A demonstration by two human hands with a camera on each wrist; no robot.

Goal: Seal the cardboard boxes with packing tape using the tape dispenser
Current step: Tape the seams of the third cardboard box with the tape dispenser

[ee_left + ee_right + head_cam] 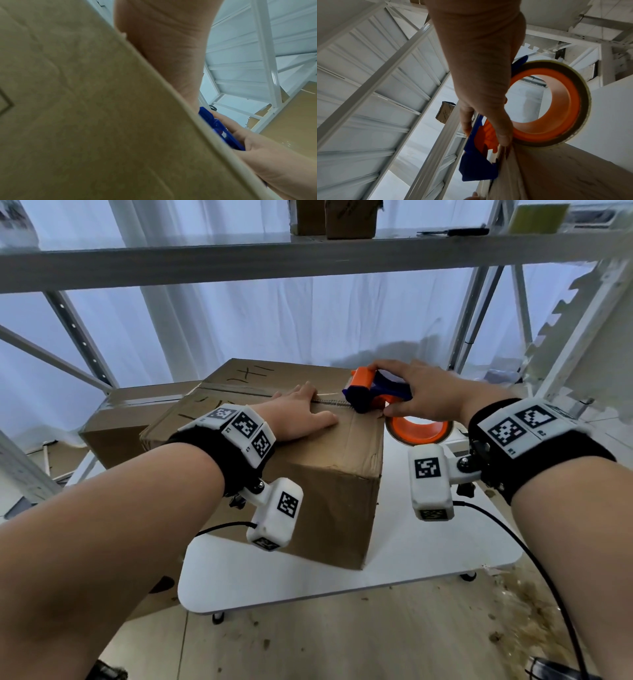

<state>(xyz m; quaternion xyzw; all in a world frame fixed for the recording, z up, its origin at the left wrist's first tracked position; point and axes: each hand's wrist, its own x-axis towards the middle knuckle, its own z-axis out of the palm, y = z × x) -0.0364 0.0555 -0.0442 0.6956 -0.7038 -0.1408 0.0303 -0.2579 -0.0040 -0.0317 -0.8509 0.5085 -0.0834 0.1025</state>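
Note:
A brown cardboard box (318, 484) stands on a white table (428, 556), its top flaps closed along a centre seam (330, 402). My left hand (301, 414) lies flat on the box top beside the seam, fingers straight. My right hand (421, 395) grips a blue and orange tape dispenser (371, 392) whose nose sits on the seam at the box's right edge. Its tape roll (419, 431) with an orange core hangs past that edge. In the right wrist view the thumb and fingers clasp the dispenser (479, 159) next to the roll (556, 106).
A second cardboard box (116, 422) sits behind and left of the first. A white metal shelf frame (308, 258) spans overhead with small boxes (349, 217) on it. Black cables (534, 559) trail from the wrist cameras. Debris litters the wooden floor (513, 604) at right.

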